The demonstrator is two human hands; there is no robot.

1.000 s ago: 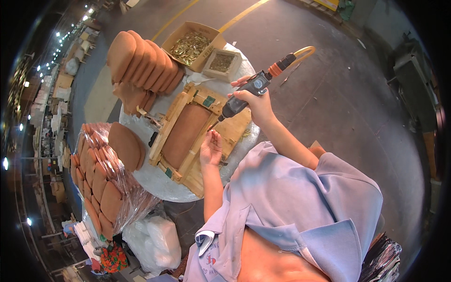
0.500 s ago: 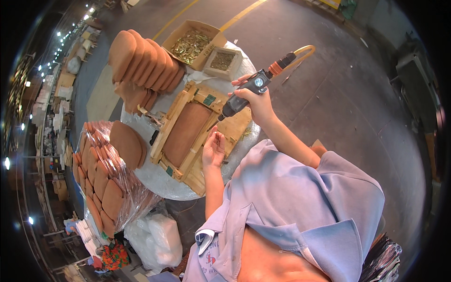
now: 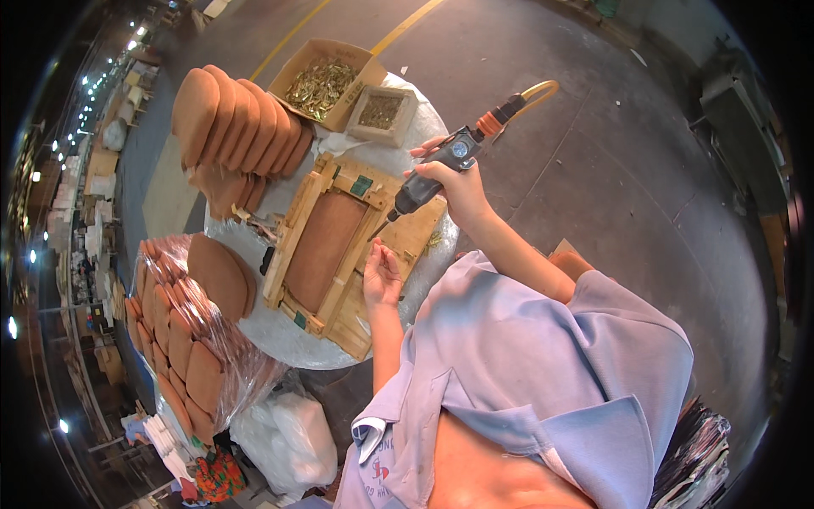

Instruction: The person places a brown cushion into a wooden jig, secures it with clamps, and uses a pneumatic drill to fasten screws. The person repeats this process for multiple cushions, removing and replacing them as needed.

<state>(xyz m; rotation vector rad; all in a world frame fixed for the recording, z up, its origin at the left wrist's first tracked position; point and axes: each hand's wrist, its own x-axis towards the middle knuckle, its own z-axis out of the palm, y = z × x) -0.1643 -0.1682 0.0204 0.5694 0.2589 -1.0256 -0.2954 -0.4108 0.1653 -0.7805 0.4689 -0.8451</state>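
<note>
My right hand [image 3: 462, 188] is wrapped round a dark air screwdriver [image 3: 417, 192] with an orange fitting at its hose end. Its thin bit slants down over the right side of a wooden frame jig [image 3: 346, 284]. Inside the jig lies a brown padded panel [image 3: 326, 246]. Close to the bit's tip is my left hand [image 3: 383, 278], palm up, with fingers curled and pinched together. Whatever those fingers hold is too small to make out. Both hands are at the near right side of the jig.
A round table wrapped in plastic [image 3: 314, 350] bears the jig. Behind it stand a carton of brass-coloured hardware [image 3: 326, 83] and a small box of screws [image 3: 381, 114]. Brown pads [image 3: 197, 106] are stacked at the far left; more pads [image 3: 174, 327] under film stand nearer. A yellow hose [image 3: 543, 87] trails from the screwdriver.
The view has shifted slightly, so the table and stacks sit farther left and a little lower. My hands keep nearly the same pose, with the bit still close to my left fingertips.
</note>
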